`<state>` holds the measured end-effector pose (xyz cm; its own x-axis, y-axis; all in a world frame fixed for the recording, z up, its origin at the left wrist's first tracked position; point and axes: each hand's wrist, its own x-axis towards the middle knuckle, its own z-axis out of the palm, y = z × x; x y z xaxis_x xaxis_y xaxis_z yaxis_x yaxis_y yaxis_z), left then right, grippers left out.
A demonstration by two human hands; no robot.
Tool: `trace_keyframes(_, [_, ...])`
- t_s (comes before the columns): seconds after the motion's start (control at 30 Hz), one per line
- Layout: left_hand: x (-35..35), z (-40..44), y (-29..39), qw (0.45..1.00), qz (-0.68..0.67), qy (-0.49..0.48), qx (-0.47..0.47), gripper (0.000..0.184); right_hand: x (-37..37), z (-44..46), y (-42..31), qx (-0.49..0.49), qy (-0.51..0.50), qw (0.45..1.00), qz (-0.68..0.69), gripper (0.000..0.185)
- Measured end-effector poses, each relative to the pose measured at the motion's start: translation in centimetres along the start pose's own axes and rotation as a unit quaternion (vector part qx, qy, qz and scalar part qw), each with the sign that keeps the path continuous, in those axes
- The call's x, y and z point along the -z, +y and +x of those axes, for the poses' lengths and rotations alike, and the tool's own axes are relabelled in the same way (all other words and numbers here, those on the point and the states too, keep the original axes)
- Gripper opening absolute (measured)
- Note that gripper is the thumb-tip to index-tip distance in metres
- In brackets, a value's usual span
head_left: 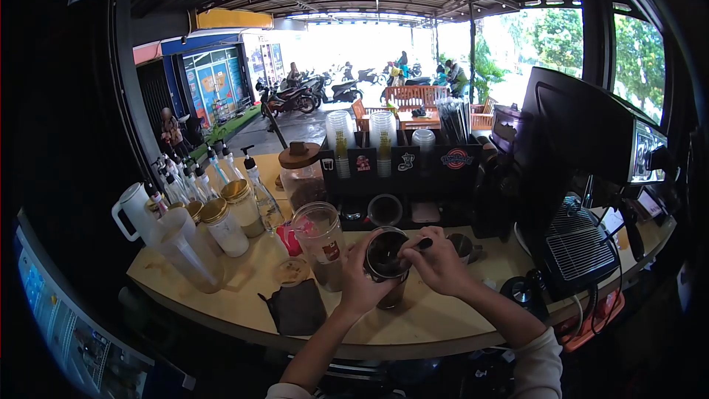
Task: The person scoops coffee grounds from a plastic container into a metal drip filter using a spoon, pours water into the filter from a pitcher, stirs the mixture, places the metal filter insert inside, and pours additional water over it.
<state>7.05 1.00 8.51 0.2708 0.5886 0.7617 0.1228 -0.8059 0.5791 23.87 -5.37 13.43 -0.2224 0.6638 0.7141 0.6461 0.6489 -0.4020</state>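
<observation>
My left hand is wrapped round the side of a clear cup with dark contents, held over the counter's front part. In my right hand is the dark handle of a utensil, pinched at the cup's rim; its lower end is hidden in the cup. Left of the cup stands a tall clear jar with a red label. Beside that jar lie a dark folded cloth and a round lid. A metal pitcher is just behind my right hand.
Gold-lidded jars, pump bottles and a frosted pitcher crowd the counter's left side. A black organizer with cups and straws stands behind. An espresso machine is at right. People and motorbikes are outside.
</observation>
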Motion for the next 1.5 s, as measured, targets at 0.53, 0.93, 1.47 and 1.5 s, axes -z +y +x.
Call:
trace_keyframes(0.53, [0.2, 0.1, -0.4, 1.0, -0.029, 0.0, 0.01, 0.078, 0.4, 0.0, -0.1, -0.035, 0.0, 0.999, 0.0, 0.016])
trace_keyframes(0.93, [0.8, 0.1, -1.0, 0.999, -0.035, -0.031, 0.01, 0.077, 0.1, 0.4, 0.1, -0.191, 0.045, 0.958, 0.21, 0.011])
trace_keyframes(1.47, [1.0, -0.1, -1.6, 0.982, -0.105, -0.129, 0.09, 0.078, -0.8, -0.1, 2.7, -0.194, 0.064, 0.931, 0.302, 0.011])
trace_keyframes(1.5, [1.0, -0.1, -1.7, 0.977, -0.122, -0.138, 0.11, 0.079, -0.8, -0.1, 2.6, -0.182, 0.066, 0.938, 0.289, 0.01])
